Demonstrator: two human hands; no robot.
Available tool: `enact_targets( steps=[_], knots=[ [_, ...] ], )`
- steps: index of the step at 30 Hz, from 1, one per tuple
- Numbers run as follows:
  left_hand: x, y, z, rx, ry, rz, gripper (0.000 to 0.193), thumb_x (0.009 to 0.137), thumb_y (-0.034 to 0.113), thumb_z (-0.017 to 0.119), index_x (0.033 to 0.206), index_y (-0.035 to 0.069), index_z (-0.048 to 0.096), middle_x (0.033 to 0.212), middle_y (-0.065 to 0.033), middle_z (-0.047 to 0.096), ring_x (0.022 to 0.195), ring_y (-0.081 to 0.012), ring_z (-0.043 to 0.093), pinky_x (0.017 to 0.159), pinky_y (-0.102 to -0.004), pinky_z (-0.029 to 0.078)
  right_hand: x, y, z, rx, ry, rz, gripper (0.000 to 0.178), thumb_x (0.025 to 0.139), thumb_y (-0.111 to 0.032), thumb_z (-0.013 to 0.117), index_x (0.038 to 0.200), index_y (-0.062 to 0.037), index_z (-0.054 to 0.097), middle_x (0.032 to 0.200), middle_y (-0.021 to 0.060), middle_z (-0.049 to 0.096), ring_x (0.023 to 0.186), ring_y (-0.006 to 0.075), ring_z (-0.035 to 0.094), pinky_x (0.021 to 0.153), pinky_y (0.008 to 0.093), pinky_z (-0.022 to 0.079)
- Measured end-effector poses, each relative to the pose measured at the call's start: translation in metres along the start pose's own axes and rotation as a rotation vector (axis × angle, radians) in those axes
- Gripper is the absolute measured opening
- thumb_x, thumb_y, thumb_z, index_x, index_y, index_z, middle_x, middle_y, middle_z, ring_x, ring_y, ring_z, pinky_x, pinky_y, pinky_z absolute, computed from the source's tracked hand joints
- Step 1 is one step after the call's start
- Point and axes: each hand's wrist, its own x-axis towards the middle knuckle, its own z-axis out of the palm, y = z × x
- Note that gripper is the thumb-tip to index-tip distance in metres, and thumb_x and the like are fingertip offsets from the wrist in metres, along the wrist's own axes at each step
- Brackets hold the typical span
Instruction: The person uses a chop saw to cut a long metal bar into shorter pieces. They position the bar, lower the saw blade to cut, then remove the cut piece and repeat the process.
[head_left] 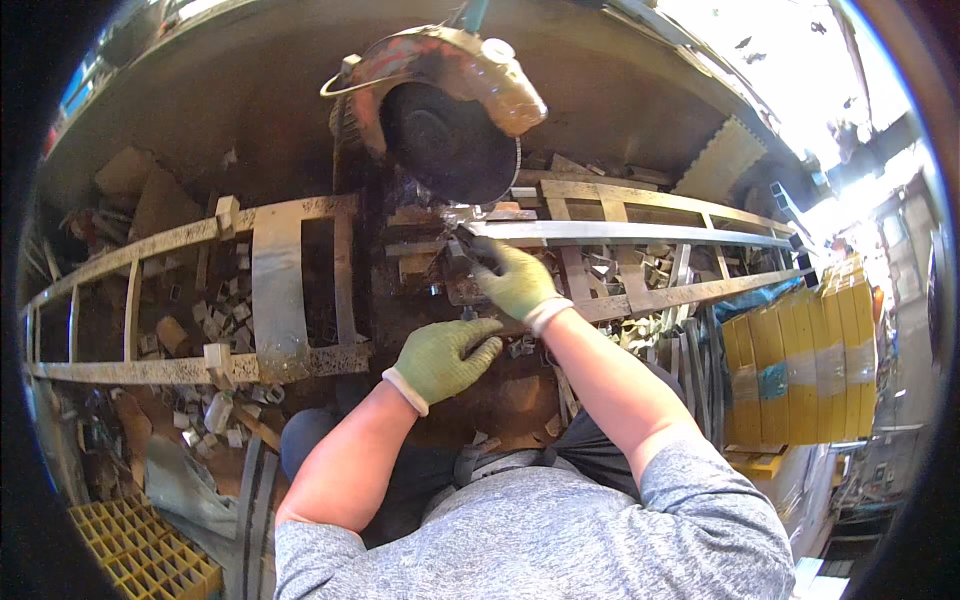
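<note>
Clock positions are taken from the center of the head view, with 12 o'clock at its top.

At 9 o'clock, a pale rail frame (278,285) extends toward the left rim; a wide flat crosspiece spans its rails near the right end. At 8 o'clock, near the rim, is a yellow grid (145,548) with square cells. Small metal offcuts (237,318) lie loose at 9 o'clock, some showing between the rails.

The left hand (440,362), in a green glove, is at 7 o'clock, close to the center. Its grip is apart: thumb and fingers are spread, with nothing visible between them.

At 12 o'clock, a dark saw disc (440,145) hangs beneath a worn red guard (400,65).

The right hand (520,283), also gloved, is at 2 o'clock, close to the center. Its fingertips point toward 10 o'clock, just beside the left end of the metal bar; whether its grip is clamped on anything cannot be determined.

The metal bar (640,234) runs from below the disc toward 3 o'clock, between the rails of a second frame (680,297). Farther out at 3 o'clock stands a wrapped yellow stack (800,365).
</note>
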Motion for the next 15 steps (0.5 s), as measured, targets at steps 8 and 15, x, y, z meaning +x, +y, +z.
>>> enact_targets(
  steps=[8,15],
  knots=[
    [-0.001,-0.015,0.0,-0.093,-0.024,-0.115,0.04,0.114,0.036,0.082,0.143,0.008,0.087,0.118,-0.021,0.089,0.105,-0.0344,0.088,0.094,-0.0441,0.069,0.033,0.004,0.032,-0.167,-0.086,-0.012,0.042,0.107,-0.025,0.078,0.148,-0.0142,0.079,0.129,0.0251,0.086,0.122,0.0479,0.082,0.106,0.0549,0.066],
    [0.002,-0.023,-0.001,-0.236,-0.067,-0.189,0.042,0.113,0.031,0.085,0.147,0.007,0.085,0.121,-0.0201,0.09,0.106,-0.028,0.088,0.097,-0.0402,0.068,0.038,0.034,0.009,0.359,-0.171,0.052,0.034,0.107,0.004,0.076,0.138,-0.0055,0.083,0.118,0.0071,0.089,0.108,0.016,0.083,0.104,0.035,0.066]
  ],
)
